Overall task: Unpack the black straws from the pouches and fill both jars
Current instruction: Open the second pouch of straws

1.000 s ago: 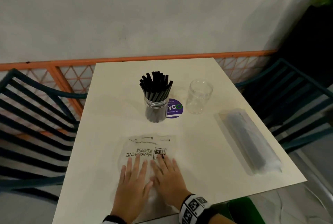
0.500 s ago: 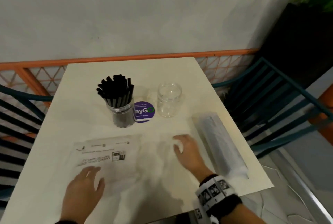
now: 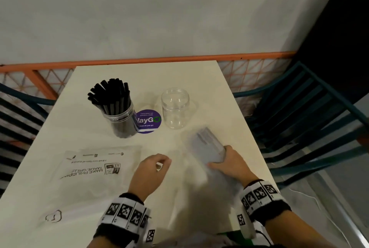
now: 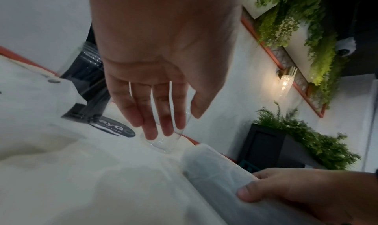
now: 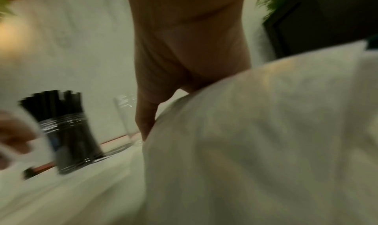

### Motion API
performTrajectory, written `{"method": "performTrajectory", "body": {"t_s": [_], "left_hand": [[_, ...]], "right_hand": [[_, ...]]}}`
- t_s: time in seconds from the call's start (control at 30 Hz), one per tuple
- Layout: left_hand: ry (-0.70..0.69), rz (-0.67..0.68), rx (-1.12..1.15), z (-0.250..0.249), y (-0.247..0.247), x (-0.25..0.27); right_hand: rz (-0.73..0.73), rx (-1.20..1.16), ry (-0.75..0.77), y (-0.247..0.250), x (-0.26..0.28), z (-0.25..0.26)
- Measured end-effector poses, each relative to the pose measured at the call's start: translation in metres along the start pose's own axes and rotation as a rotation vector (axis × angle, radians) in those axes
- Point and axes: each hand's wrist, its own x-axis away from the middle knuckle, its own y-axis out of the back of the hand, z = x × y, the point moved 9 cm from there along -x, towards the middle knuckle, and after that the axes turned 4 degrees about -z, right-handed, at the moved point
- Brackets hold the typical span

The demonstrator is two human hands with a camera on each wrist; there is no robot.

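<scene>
Full pouch [image 3: 209, 148] of straws grasped by right hand [image 3: 231, 165] at near right of table [image 3: 199, 80] — thumb seen curled over it in left wrist view. Left hand [image 3: 148, 174] held just beside, fingers relaxed, nothing held. Black straws [image 3: 109, 96] stood in left jar [image 3: 121, 122]; empty jar [image 3: 175, 108] stood right of purple coaster [image 3: 148, 121]. Flattened empty pouch [image 3: 95, 165] laid at near left.

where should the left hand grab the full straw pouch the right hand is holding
Probably the pouch's free far end, from its left side: the right hand already grips the near half, and the left hand hangs open on that side.
</scene>
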Motion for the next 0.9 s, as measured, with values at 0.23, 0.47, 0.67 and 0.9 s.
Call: {"method": "performTrajectory", "body": {"t_s": [0.23, 0.47, 0.67, 0.9], "left_hand": [[0.400, -0.095, 0.398, 0.041, 0.001, -0.002], [0.381, -0.210, 0.469, 0.049, 0.024, -0.001], [0.192, -0.244, 0.431, 0.025, 0.039, -0.009], [0.039, -0.285, 0.471, -0.006, 0.055, -0.017]], "right_hand": [[-0.064, 0.445, 0.746, -0.035, 0.046, 0.102], [-0.098, 0.587, 0.846, -0.038, 0.054, 0.108], [0.093, 0.243, 0.761, -0.017, 0.055, 0.109], [-0.098, 0.080, 0.874, 0.017, 0.043, 0.153]]}}
